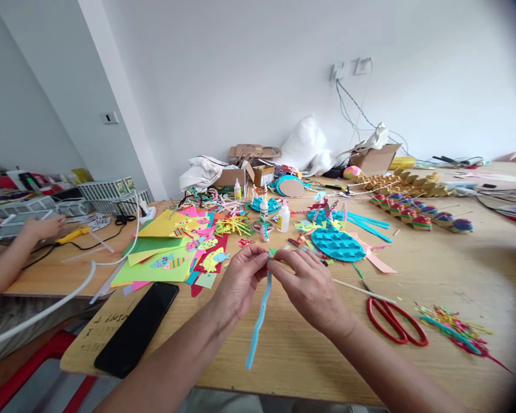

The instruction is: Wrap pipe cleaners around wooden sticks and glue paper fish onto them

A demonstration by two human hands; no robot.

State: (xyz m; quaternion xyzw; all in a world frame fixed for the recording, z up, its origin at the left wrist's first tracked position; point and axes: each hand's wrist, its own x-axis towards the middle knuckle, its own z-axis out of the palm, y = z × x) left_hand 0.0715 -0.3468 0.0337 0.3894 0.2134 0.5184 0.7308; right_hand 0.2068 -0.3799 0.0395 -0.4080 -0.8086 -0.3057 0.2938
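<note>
A narrow light-blue strip (pixel 260 321) hangs down over the front of the table, its top end between my two hands. My left hand (pixel 243 278) pinches that top end between thumb and fingers. From the other side, the fingertips of my right hand (pixel 312 281) close on the same spot. A small green piece (pixel 273 251) shows just above the pinch; whether it is joined to the strip I cannot tell. Beyond my right hand lies a blue egg-carton-textured disc (pixel 337 244). Red-handled scissors (pixel 393 321) rest to the right, near a thin wooden stick (pixel 365 291).
A black phone (pixel 137 330) lies at front left beside coloured paper sheets (pixel 155 258) and paper fish cut-outs (pixel 215 260). Glue bottles (pixel 282 217) stand mid-table. Coloured scraps (pixel 456 330) lie at right, painted egg-carton pieces (pixel 417 212) behind. Another person's hand (pixel 38 226) works at left.
</note>
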